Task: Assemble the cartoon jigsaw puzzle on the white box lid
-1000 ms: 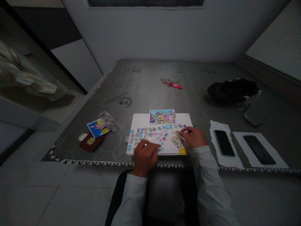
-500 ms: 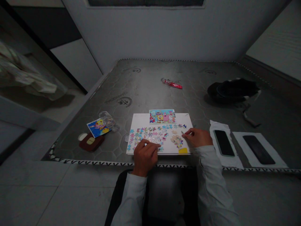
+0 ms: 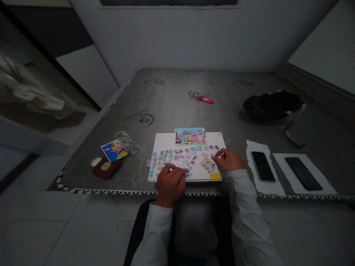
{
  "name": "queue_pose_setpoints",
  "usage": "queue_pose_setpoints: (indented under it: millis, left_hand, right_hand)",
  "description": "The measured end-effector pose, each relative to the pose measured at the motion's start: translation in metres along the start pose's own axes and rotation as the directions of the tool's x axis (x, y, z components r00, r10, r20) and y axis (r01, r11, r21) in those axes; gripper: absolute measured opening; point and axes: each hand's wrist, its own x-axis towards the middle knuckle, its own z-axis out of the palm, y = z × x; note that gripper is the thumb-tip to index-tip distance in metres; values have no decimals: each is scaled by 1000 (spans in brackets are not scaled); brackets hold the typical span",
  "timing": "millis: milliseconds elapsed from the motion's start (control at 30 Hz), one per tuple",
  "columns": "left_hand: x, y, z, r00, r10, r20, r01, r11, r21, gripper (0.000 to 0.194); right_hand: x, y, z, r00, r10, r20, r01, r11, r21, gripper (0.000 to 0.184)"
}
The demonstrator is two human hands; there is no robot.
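Loose jigsaw pieces (image 3: pixel 168 157) lie scattered over a white board (image 3: pixel 166 137). My left hand (image 3: pixel 171 183) rests at the board's front edge, thumb and bent fingers apart, over some pieces; nothing shows in its grasp. On the right, a partly joined cluster of puzzle pieces (image 3: pixel 206 164) sits beside my right hand (image 3: pixel 230 160). The thumb and forefinger of that hand pinch a small light-blue puzzle piece (image 3: pixel 212 156) at the cluster's upper right edge. A cartoon picture card (image 3: pixel 190 137) lies at the back of the board.
A yellow piece (image 3: pixel 215 176) is at the board's front right corner. Left stand a brown case (image 3: pixel 107 169), another picture card (image 3: pixel 109 149) and clear plastic packaging (image 3: pixel 124 140). Two phones (image 3: pixel 263 166) lie right on white sheets; behind are a dark cap (image 3: pixel 273 105) and a red packet (image 3: pixel 203 98).
My right hand has moved slightly left with the puzzle piece, bringing it to the cluster's edge. My left hand has stayed nearly still. The view has shifted a little.
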Motion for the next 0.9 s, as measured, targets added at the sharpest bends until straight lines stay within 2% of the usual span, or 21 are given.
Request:
queue_pose_setpoints:
  millis: [267,400,567,700,900]
  left_hand:
    - [-1,-3,-1,1000,1,9,-1,1000,13,24]
    - [-2,-4,0,1000,4,5,-4,1000,13,25]
    - [0,0,1,1000,8,2,-8,1000,15,25]
    - [2,3,1,999,42,8,-42,999,32,24]
    - [1,2,2,1000,29,8,-29,999,27,23]
  right_hand:
    - [4,11,-4,995,98,-13,-99,994,-40,23]
    - [1,3,-7,997,62,-50,-63,998,-11,24]
    - [-6,-20,-1,993,-16,-115,17,1000,14,20]
    - [-10,-33,9,994,-46,-96,48,999,21,20]
    - [-8,-32,15,998,-17,-64,19,999,32,22]
